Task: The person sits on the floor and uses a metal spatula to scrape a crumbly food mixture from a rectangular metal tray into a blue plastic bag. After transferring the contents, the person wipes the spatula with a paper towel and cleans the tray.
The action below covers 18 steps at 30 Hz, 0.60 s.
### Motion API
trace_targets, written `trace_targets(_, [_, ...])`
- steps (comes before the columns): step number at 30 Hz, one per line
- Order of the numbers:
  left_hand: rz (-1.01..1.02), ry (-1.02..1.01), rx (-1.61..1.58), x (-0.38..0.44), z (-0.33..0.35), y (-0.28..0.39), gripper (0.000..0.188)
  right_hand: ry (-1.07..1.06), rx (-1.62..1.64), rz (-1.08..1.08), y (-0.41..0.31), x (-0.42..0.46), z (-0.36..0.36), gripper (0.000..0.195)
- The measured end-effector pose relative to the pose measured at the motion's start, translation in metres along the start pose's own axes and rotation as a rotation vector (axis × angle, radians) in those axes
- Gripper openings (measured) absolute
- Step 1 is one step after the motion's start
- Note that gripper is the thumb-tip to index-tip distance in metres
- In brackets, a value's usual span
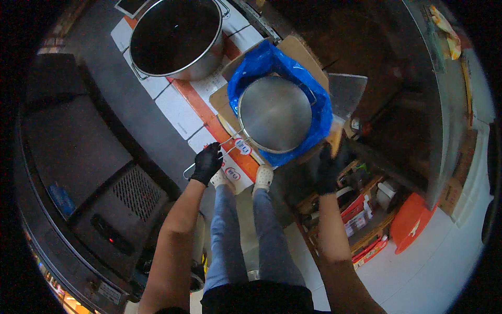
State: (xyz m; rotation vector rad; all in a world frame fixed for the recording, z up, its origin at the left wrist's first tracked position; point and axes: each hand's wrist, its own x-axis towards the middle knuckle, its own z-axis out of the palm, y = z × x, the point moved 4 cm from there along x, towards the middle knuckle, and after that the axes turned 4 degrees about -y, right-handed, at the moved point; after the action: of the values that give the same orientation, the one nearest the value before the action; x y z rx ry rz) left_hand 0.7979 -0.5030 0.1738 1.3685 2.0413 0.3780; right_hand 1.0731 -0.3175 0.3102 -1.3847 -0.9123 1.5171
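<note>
In a black glove, my left hand [208,163] is closed around the long wire handle of a round fine-mesh strainer [276,114]. The strainer's disc lies over the opening of a blue plastic bag [259,59], which lines a cardboard box [304,53]; most of the bag's inside is hidden beneath it. My right hand [328,168], also black-gloved and slightly blurred, grips the yellowish handle of a flat wide-bladed tool [347,92]. That blade points away from me, just right of the bag, and appears apart from the strainer.
A large stainless-steel pot [188,72] with a dark inside stands beyond the box on flattened printed cardboard [178,108]. To the left is a dark appliance with a vented panel [137,192]. Cluttered shelves [368,223] and an orange-red object [411,223] lie to the right.
</note>
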Motion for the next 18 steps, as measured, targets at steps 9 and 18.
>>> trace_targets(9, [0.022,-0.057,0.004,-0.003,-0.004,-0.007,0.038,-0.09,-0.899,-0.281,0.051,0.033,0.019,0.038])
trace_targets(18, [-0.06,-0.069,-0.286,-0.004,-0.005,-0.009,0.037,-0.26,-1.219,-0.173,0.047,0.017,0.044,0.031])
